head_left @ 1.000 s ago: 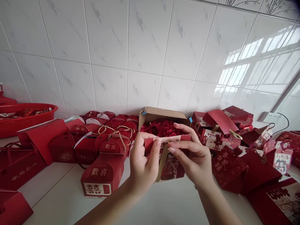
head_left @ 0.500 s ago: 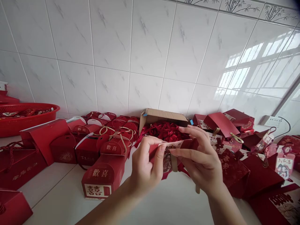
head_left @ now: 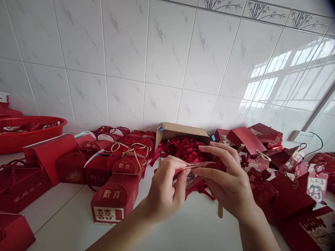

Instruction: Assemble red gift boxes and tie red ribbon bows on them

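While the thumb and fingers of the left hand (head_left: pixel 166 186) pinch a folded red printed card piece (head_left: pixel 205 164) by its edge, the right hand (head_left: pixel 227 177) meets its other side, index fingertip against it and the upper fingers spread apart; whether that hand is really gripping the card, I cannot tell from here; the piece sits tilted nearly edge-on between the two hands, raised above the pale counter (head_left: pixel 206 232); a tan strip (head_left: pixel 220 210) hangs below the right hand; just beyond them an open cardboard carton (head_left: pixel 183 129) brims with dark red ribbons (head_left: pixel 187 146), some trailing over its left side; to the left a red box with gold lettering (head_left: pixel 115 190) stands in front of rows of others, gold cords lying across them, and farther off is a red plastic basin (head_left: pixel 56 128); to the right, red boxes lie heaped near a white socket block (head_left: pixel 300 136); behind everything rises a tiled wall (head_left: pixel 125 45).
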Demonstrator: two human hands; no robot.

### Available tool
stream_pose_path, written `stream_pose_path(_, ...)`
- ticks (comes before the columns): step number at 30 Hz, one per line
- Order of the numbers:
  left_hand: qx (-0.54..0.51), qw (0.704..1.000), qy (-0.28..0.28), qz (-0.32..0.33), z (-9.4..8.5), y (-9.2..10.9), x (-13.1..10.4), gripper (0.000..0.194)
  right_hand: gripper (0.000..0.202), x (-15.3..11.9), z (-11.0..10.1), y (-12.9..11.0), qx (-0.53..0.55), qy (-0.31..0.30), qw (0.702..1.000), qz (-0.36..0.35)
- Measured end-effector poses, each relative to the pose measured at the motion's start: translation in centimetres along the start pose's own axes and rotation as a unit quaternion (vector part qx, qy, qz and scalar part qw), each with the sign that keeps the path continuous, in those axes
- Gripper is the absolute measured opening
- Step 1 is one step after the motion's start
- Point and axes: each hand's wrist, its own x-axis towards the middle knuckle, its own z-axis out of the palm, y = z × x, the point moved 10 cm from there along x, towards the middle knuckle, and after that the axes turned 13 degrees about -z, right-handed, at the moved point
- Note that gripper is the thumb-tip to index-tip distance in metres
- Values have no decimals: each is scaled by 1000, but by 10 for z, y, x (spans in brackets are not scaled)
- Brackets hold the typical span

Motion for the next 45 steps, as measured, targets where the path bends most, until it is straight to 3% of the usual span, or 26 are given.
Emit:
stream_pose_path(2,-20,1000,0,-7,0,1,0,20,30,-2,-1,5,35,20,999,20)
stream_pose_path(5,-48,999,-4,-17,0,1,0,21,36,-11,8,24,154,50,980,115)
stream_pose_path(8,-66,998,-13,-12,1,0,-1,22,19,-19,23,33,245,59,949,188)
stream_pose_path(12,-22,1000,-17,-7,6,-4,-3,39,11,-20,22,34,245,100,944,197)
stream_pose_path(18,139,989,58,-2,4,0,-3,56,12,-22,21,34,244,114,939,211)
stream_pose_path(24,204,971,121,-17,-5,-2,-1,45,11,-15,22,23,211,130,949,197)
stream_pose_path(27,193,977,87,-22,-5,-3,5,46,12,-12,18,19,181,158,955,172)
stream_pose_path(36,168,977,-46,-127,-11,-21,23,37,15,-9,3,17,113,179,969,128)
stream_pose_path(39,175,964,-94,-176,-4,-32,20,50,15,-11,-1,19,119,186,966,133)
stream_pose_path(42,179,956,-77,-217,-1,-42,13,67,15,-12,-1,20,129,189,963,144)
stream_pose_path(45,178,958,-53,-218,1,-44,11,64,14,-12,0,20,133,190,961,150)
